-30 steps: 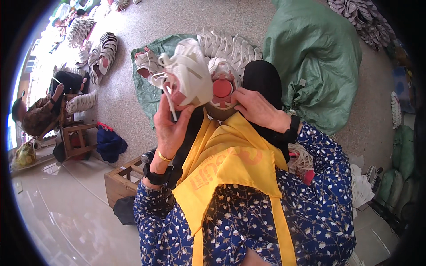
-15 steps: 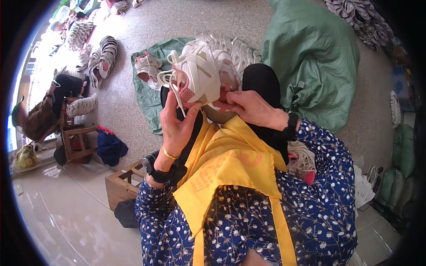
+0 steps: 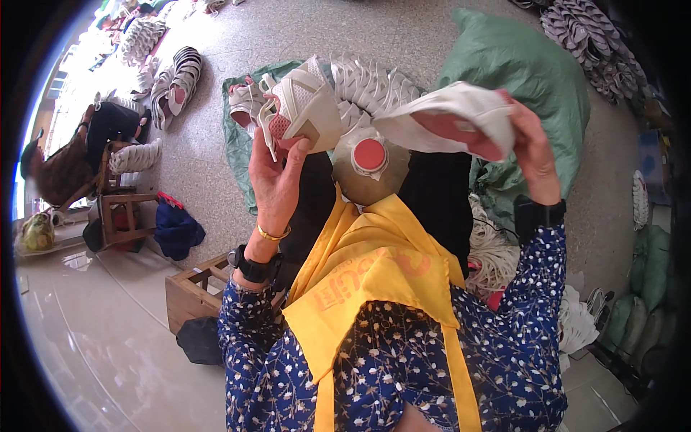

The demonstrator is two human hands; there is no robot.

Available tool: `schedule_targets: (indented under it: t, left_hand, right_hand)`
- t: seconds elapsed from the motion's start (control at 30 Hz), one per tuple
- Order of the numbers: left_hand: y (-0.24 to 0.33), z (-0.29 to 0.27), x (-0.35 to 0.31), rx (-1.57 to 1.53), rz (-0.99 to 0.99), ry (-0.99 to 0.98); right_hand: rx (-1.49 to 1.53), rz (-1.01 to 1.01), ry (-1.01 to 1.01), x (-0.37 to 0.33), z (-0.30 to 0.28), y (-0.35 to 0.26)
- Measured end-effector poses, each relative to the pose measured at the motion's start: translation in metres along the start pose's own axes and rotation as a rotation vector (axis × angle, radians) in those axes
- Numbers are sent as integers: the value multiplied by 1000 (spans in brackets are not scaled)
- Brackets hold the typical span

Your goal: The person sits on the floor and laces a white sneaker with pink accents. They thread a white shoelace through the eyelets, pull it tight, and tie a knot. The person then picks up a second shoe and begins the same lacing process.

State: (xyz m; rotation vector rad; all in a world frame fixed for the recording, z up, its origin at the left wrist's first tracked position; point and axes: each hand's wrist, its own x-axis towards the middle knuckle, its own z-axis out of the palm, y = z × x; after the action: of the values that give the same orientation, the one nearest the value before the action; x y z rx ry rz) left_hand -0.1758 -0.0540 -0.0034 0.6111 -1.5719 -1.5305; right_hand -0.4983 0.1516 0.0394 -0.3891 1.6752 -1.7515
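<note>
My left hand (image 3: 276, 176) is closed on a white shoe upper (image 3: 311, 108) with mesh panels, pink lining and white laces, its fingers and thumb at the heel end. Off to the right, my right hand (image 3: 536, 155) grips a second white shoe upper (image 3: 439, 115) by one end. That one lies nearly sideways, its pink inside partly showing. The two uppers are apart. Between my knees sits a rounded, translucent jug (image 3: 345, 176) with a red cap (image 3: 369, 154). Beyond it, a row of stacked white uppers (image 3: 374, 83) rests on a green sheet (image 3: 241, 176).
A large green sack (image 3: 518, 72) stands at the far right, with piled uppers (image 3: 586, 43) behind it. White lace bundles (image 3: 493, 248) lie by my right leg. A wooden stool (image 3: 191, 295) is at my left. Another person (image 3: 65, 169) sits at the far left.
My right hand has swung to the right and lifted an upper away from the one in my left hand. The jug's red cap now shows. My left hand moved slightly left.
</note>
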Motion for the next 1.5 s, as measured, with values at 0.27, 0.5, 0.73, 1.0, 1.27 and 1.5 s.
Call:
schedule_targets:
  t: [0.27,0.5,0.73,1.0,1.27,1.5]
  left_hand:
    - [-12,-1,-5,64,-16,-6]
    - [-9,26,-6,596,291,-341]
    - [-39,43,-19,808,323,-585]
    - [-57,53,-22,890,392,-631]
    - [-52,24,-30,500,-144,-489]
    - [-38,26,-36,643,26,-230]
  right_hand:
    - [709,-110,-54,27,-107,32]
    - [664,-118,27,24,-125,54]
    - [207,-202,-15,-8,-38,49]
    - [-506,-520,-367,-41,44,70]
    - [-704,-646,-489,-55,77,88]
    - [-1015,-747,-634,-47,82,98]
